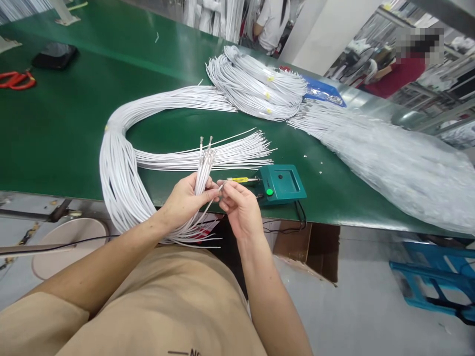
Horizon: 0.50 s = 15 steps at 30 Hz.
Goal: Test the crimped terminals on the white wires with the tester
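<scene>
Head view: the left hand [187, 198] is closed around an upright bunch of white wires [203, 173], while the right hand [242, 205] — thumb and fingertips drawn together — pinches a single white wire [221, 187] just beside it, at the near edge of the green surface [166, 54]. Near the right hand sits a teal box with a green button [285, 173]; beyond the hands lie a curved white wire bundle [115, 143] and a coiled wire stack [256, 86].
</scene>
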Available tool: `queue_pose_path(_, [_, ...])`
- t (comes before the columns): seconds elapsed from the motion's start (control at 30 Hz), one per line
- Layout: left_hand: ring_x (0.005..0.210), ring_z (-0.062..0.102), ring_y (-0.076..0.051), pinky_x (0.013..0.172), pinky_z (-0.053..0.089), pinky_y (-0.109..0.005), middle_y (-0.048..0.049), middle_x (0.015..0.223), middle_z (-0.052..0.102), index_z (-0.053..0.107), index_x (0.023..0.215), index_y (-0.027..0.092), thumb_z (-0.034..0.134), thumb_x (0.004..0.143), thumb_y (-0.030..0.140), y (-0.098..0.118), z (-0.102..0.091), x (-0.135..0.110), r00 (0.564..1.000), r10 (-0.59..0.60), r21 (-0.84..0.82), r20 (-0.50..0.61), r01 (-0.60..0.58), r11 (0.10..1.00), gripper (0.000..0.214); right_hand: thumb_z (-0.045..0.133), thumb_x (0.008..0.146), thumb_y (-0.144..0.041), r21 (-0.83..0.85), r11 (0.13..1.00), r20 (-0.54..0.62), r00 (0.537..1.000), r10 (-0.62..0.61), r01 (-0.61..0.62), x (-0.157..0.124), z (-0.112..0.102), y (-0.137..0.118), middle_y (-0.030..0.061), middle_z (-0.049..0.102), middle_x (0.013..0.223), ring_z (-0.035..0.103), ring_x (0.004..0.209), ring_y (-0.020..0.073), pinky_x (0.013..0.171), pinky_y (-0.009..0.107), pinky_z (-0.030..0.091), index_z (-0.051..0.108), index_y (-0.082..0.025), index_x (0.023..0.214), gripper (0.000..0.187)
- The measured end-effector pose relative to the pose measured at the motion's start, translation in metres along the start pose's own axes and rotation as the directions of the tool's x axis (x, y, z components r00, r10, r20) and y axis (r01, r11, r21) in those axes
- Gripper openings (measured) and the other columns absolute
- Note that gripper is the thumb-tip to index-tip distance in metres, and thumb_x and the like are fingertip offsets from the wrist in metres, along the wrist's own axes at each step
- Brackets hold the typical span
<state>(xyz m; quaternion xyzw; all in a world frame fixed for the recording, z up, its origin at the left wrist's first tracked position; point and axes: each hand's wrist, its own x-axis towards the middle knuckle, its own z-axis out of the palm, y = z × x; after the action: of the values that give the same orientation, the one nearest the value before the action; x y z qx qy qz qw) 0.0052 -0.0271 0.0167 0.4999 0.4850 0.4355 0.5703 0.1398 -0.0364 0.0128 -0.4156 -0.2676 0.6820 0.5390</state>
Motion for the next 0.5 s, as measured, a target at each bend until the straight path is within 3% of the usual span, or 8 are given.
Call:
queue_pose_path(0.13, [0.068,0.062,-0.012,0.066,0.049,-0.025,0.0020,0.073,0.063,0.050,0.076,0.017,0.067,0.074,0.025,-0.001,0.000,-0.002,0.998,0.026,-0.014,0.051,-0.025,1.000,0.019,0.064,0.073,-0.028,0.083,0.994,0.021,0.998,0.067,-0.068,0.001,0.003,-0.005,-0.0069,0.034,0.055,0.027,0.048,0.0037,0.046,0.020,0.023,0.070,-0.012,0.075,0.016])
queue_pose_path(0.23, [0.070,0.064,-0.014,0.069,0.052,-0.028,0.0012,0.074,0.064,0.049,0.077,0.017,0.066,0.076,0.026,-0.002,0.001,-0.004,0.995,0.012,-0.040,0.094,-0.008,0.999,0.019,0.060,0.076,-0.038,0.013,0.996,0.049,0.995,0.082,-0.083,0.004,0.004,-0.012,-0.0068,0.034,0.054,0.029,0.047,0.0047,0.046,0.021,0.027,0.070,-0.013,0.076,0.027])
queue_pose_path(0.33, [0.072,0.065,-0.015,0.073,0.054,-0.031,0.0018,0.073,0.063,0.049,0.077,0.017,0.068,0.074,0.027,-0.003,0.002,-0.005,0.994,-0.008,-0.058,0.108,0.015,0.998,0.022,0.066,0.072,-0.039,-0.084,0.991,0.086,0.990,0.115,-0.108,0.007,0.005,-0.015,-0.0060,0.039,0.053,0.036,0.048,0.0061,0.047,0.021,0.029,0.064,-0.015,0.065,0.025])
queue_pose_path(0.5, [0.073,0.066,-0.017,0.074,0.054,-0.034,0.0000,0.076,0.064,0.051,0.078,0.017,0.068,0.074,0.031,-0.005,-0.001,-0.004,0.995,-0.020,-0.034,0.102,0.024,0.999,0.023,0.069,0.070,-0.043,-0.030,0.986,0.072,0.983,0.168,-0.167,0.006,0.003,-0.012,-0.0064,0.037,0.055,0.034,0.050,0.0064,0.050,0.021,0.034,0.060,-0.017,0.066,0.028])
